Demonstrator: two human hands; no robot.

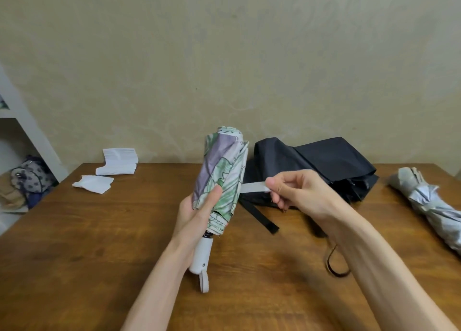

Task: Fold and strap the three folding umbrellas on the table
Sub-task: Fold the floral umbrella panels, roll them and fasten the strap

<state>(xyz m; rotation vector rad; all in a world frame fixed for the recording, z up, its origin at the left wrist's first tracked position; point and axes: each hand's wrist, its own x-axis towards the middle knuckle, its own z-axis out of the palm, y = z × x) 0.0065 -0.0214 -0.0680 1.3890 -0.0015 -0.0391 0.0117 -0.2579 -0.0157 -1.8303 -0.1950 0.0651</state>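
The printed umbrella [222, 171] shows green leaves and lilac panels on a pale ground. Its handle [200, 255] is white and its strap [253, 188] light grey. The black umbrella [311, 163] is plain, and the third umbrella [429, 203] is silver-grey. The surface [99, 255] is brown wood grain. The paper stacks [119, 161] are white, the wall [224, 56] beige with faint swirls. A bag [31, 176] has dark dots on grey.

A brown wooden table [99, 243] fills the lower half of the frame. Near its far left corner lie a stack of white paper [119, 162] and, just in front, a smaller loose pile [93, 184]. A beige patterned wall [224, 56] rises behind. At the left edge stands a white shelf unit [27, 131], with a spotted grey bag [31, 177] low down.
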